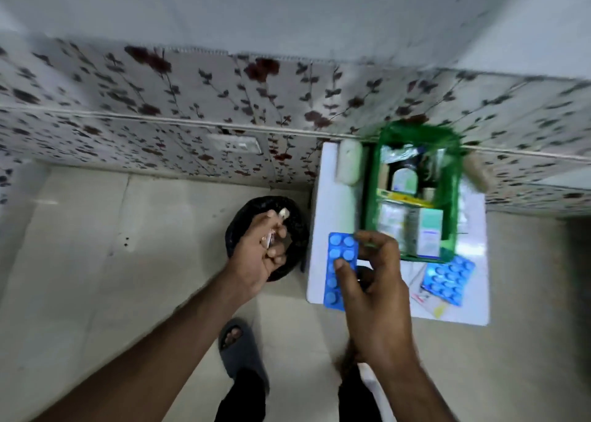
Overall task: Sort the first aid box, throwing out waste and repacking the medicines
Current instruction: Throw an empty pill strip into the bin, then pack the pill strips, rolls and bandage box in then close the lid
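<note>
The right hand (374, 281) pinched a flat blue foil tablet strip (339, 261) over the white table (332, 204) edge, fingers clamped; probably light, bendable, best held by its edges. The left hand (259, 255) gripped small crumpled wrappers (278, 226) above the black-lined bin (287, 204).

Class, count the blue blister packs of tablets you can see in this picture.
2: one blue blister pack held in the right hand, another lying on the white table beside the green box. More may be hidden inside.

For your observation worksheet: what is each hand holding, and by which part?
Right hand: blue blister pack, pinched mid-strip between thumb and fingers. Left hand: small crumpled wrapper over the black bin bag; grip point unclear.
</note>
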